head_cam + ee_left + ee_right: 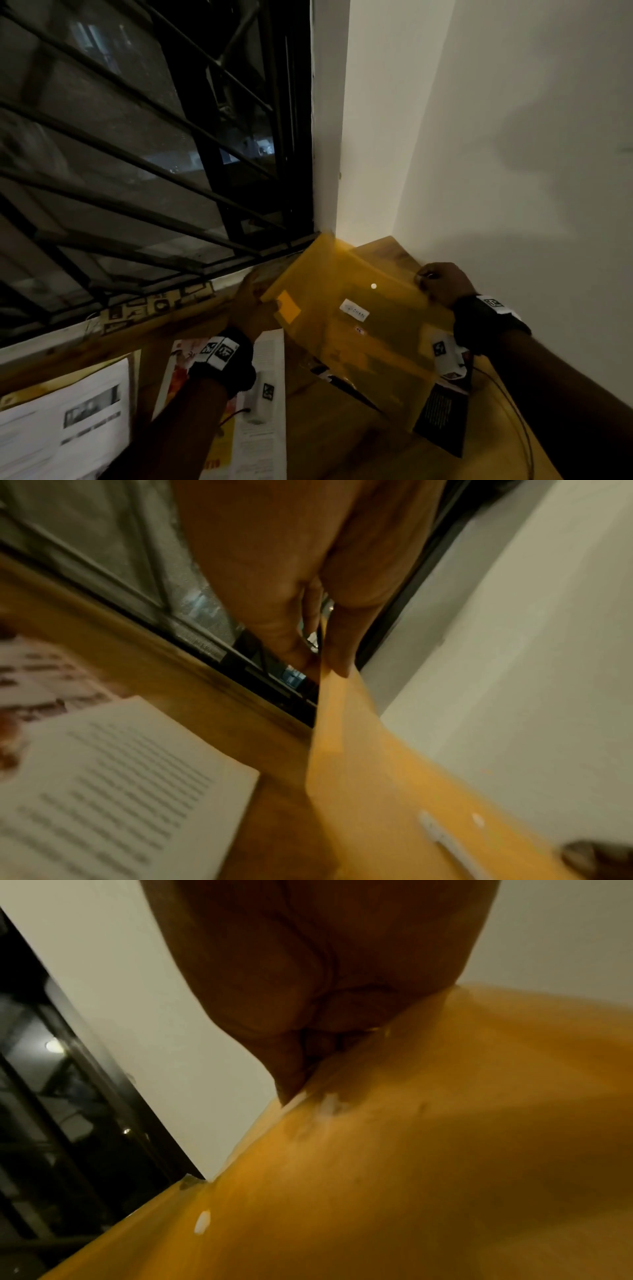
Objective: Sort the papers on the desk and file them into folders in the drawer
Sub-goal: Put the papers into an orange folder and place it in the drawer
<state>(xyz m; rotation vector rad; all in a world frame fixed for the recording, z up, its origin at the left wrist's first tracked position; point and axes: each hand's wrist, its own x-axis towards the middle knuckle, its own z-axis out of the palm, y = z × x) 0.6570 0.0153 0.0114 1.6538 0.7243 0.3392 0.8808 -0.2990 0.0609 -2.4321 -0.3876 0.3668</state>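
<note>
A translucent yellow plastic folder (346, 308) with a white snap button and a small white label is held tilted above the wooden desk (346, 431) near the back corner. My left hand (251, 301) pinches its left edge between thumb and fingers; the left wrist view shows that pinch on the folder (346, 739). My right hand (442, 282) grips the folder's right upper edge, fingers curled tight on the folder (411, 1164) in the right wrist view. A dark sheet shows through the folder's lower part.
Printed papers lie on the desk: a white page with a photo (68, 421) at the left, a colourful magazine page (260, 411) under my left forearm, a dark booklet (442, 414) below the folder. A barred window (144, 137) stands behind, a white wall (513, 137) at the right.
</note>
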